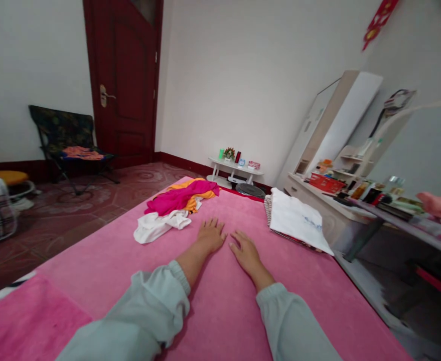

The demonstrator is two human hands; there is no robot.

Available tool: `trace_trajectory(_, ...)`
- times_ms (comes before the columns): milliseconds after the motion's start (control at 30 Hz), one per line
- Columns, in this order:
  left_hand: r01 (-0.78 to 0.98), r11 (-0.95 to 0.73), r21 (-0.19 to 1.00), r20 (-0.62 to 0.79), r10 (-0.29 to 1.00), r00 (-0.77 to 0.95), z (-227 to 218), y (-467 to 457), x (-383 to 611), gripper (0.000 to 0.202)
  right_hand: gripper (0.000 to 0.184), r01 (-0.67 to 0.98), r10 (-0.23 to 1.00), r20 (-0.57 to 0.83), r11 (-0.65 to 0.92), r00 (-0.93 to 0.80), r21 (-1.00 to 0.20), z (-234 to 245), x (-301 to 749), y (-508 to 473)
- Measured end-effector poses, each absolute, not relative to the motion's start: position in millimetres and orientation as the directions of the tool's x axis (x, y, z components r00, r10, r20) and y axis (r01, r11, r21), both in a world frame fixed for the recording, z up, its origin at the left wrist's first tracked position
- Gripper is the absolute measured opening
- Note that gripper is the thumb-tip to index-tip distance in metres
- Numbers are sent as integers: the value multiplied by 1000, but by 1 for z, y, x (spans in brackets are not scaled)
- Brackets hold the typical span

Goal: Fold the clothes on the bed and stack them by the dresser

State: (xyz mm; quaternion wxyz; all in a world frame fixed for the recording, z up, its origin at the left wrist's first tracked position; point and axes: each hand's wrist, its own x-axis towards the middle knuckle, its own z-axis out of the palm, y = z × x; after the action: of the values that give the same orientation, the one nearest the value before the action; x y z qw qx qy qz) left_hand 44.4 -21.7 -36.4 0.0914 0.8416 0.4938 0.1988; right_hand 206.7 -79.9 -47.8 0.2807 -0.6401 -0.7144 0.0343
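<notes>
1. The pink cover (220, 296) spreads beneath both your forearms, reaching from the near edge of your view to the far end of the bed.
2. Your left hand (211, 235) is palm down over the middle of that cover, its fingers (214, 222) spread apart.
3. Your right hand (245, 250) is just beside it, a narrow gap between the two, with its fingers also apart. Whether your palms press down or sit barely above the cloth is hard to judge from this angle.
4. Beyond your left hand, to the left, you have a crumpled white garment (160, 226); behind it a magenta garment (180, 198) lies over an orange garment (207, 193).
5. To the right of your right hand, near the bed's edge, sits a folded stack (293, 215) with a white cloth on top.
6. Farther right, the desk (335, 203) carries a red basket (323, 183).
7. Past the bed's far end stands a low white stand (220, 162) with a potted plant (229, 153).
8. At far left, a folding chair (62, 125) stands near the dark red door (130, 75).
</notes>
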Motion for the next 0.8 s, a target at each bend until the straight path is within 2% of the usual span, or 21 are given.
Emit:
trace_trajectory(100,769,-524,367,300,849,436,-26,-25,37,42,41,862,925,379,225,-41,-454,-51,213,-77)
trace_trajectory(200,776,-495,392,380,855,354,-6,-16,21,34,39,803,922,386,261,-43,-536,-52,218,-76)
trace_trajectory(300,819,-403,408,483,857,181,13,-2,-10,42,38,767,924,380,273,-41,-580,-52,222,-75)
trace_trajectory(367,873,-245,421,543,839,-27,18,5,-35,43,38,759,923,383,278,-41,-589,-53,223,-74)
trace_trajectory(433,892,-28,451,515,824,-235,17,10,-57,46,37,754,919,392,283,-36,-594,-54,222,-73)
trace_trajectory(500,880,115,462,432,837,-336,12,13,-71,50,36,751,917,398,285,-33,-596,-54,222,-73)
trace_trajectory(567,879,148,453,377,862,-339,7,15,-77,49,37,752,918,396,281,-29,-596,-54,221,-74)
trace_trajectory(667,882,139,450,372,869,-327,4,20,-78,43,37,748,918,397,279,-24,-602,-54,222,-74)
trace_trajectory(800,837,207,507,321,856,-406,6,26,-76,46,36,732,913,407,290,-19,-616,-56,223,-71)
